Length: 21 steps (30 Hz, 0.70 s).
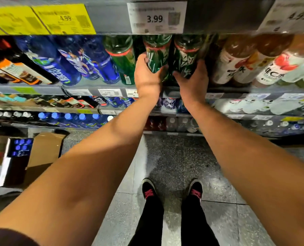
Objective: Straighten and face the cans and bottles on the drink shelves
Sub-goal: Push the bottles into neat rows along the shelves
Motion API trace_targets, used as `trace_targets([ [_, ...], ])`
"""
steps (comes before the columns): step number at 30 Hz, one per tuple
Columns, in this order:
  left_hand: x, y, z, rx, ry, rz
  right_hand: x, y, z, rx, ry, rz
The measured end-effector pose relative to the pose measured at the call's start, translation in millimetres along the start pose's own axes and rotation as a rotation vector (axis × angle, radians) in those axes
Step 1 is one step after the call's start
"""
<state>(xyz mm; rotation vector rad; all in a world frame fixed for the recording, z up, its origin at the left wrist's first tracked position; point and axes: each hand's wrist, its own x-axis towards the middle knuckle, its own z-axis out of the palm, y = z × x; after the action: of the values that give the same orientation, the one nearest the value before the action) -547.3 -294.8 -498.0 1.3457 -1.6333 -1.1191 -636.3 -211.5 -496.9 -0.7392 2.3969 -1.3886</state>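
Three green bottles with red bands stand in a row on the upper drink shelf. My left hand is wrapped around the lower part of the middle green bottle. My right hand grips the base of the green bottle to its right. A third green bottle stands untouched just left of my left hand. Both held bottles show their white-lettered labels toward me. Their caps are hidden under the shelf above.
Blue bottles and dark bottles fill the shelf to the left, tea bottles to the right. Lower shelves hold more drinks. An open cardboard box with blue-capped bottles sits on the floor at left. My feet stand on grey tiles.
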Motion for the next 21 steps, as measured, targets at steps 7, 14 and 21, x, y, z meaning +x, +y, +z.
trace_targets([
  [7, -11.9, 0.0, -5.8, -0.123, -0.155, -0.037, -11.8, -0.5, -8.2, -0.157, 0.129, -0.043],
  [14, -15.0, 17.0, 0.1, -0.161, -0.335, -0.096, -10.2, 2.0, -17.6, -0.279, 0.161, 0.028],
  [21, -26.4, 20.1, 5.3, -0.255, -0.358, -0.120, -17.4, 4.3, -23.3, -0.269, 0.172, 0.015],
])
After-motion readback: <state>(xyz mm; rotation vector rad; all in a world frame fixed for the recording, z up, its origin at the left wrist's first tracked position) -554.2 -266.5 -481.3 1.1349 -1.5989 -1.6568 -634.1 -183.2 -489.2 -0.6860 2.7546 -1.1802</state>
